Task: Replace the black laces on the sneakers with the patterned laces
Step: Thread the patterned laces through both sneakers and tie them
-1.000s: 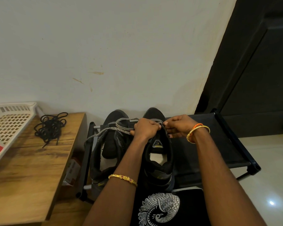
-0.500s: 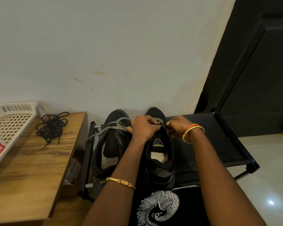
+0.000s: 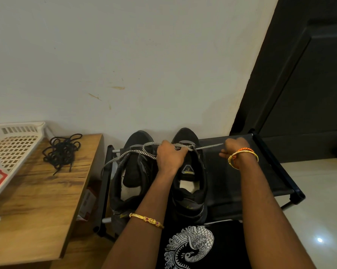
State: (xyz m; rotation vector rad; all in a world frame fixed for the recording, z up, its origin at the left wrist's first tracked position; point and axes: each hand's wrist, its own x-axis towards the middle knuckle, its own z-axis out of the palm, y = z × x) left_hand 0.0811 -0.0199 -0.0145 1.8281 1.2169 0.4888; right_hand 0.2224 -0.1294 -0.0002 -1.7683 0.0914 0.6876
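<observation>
Two black sneakers (image 3: 191, 183) are sitting side by side on a black rack (image 3: 260, 171). The left hand (image 3: 170, 155) is pressing closed on the patterned lace (image 3: 136, 153) at the right shoe's front, while the right hand (image 3: 232, 148) is pinching that lace's end, holding it taut. Farther left, black laces (image 3: 62, 150) are lying heaped on a wooden table (image 3: 37, 200)

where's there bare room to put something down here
Free: the black rack to the right of the right sneaker, under the right hand; the wooden table in front of the black laces, right of the white basket. Crowded: the rack's left half, filled by both sneakers, the patterned lace and the left hand.
</observation>
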